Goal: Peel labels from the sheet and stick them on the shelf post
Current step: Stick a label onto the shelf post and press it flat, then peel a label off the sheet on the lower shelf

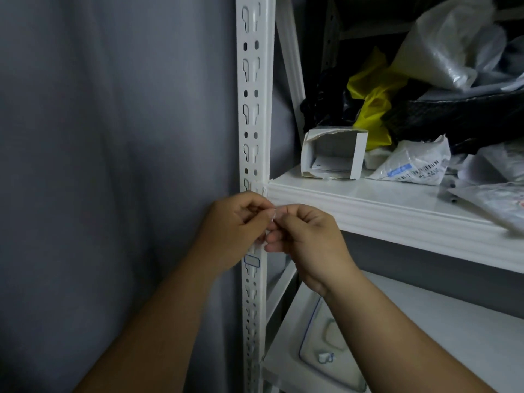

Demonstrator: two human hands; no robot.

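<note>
Shelf post (253, 114): white slotted steel upright, left of centre, running top to bottom against a grey wall; keyhole slots and round holes in paired columns.
Shelf board (368, 211): white, meeting the post at right, cluttered farther right with an opened white carton (334, 153), plastic bags and a barcoded mailer.
Left hand (241, 222): in front of the post just below the shelf joint, fingers curled, thumb and forefinger pinched on something small and pale.
Right hand (307, 236): touching the left at the fingertips, fingers curled, pinching the same small piece from the right.
Label sheet: cannot be made out; likely the tiny pale sliver (272, 213) between the fingertips, too small to tell sheet from label.
Stuck label (251, 261): small pale rectangle with a blue outline, already on the post face just below the hands, spanning both slot columns, level.
Step in hand, as a judgement: lifting a label's corner free.
Doing it well: peel slowly from one corner, hold by the edge only, keep adhesive off the fingers, align squarely on the post, press from centre outward.
</note>
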